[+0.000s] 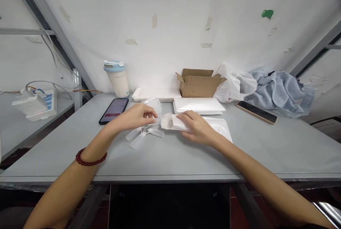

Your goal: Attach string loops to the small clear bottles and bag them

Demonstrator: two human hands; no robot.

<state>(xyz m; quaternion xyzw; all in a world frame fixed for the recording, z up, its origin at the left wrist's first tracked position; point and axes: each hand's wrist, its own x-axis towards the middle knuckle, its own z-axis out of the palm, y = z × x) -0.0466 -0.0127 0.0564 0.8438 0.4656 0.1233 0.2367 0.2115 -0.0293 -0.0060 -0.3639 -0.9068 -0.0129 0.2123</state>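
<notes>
My right hand [196, 126] grips a white bubble mailer [220, 126] that lies on the table, its fingers over the top near the mouth. The mailer's flap [167, 121] points left. Just left of that flap, my left hand [141, 116] hovers with curled fingers; whether something is between them I cannot make out. Under and beyond it are several translucent plastic pieces [153, 104] in a bunch. Several more small clear plastic pieces with thin ties [138, 140] lie loose in front of it.
Behind the hands are a stack of white mailers [198, 105], a flat white stack [157, 94] and an open cardboard box [201, 86]. A phone [114, 111] and a lidded cup [117, 79] stand left; a plastic bag [234, 83], blue cloth [282, 92] and second phone [257, 112] right.
</notes>
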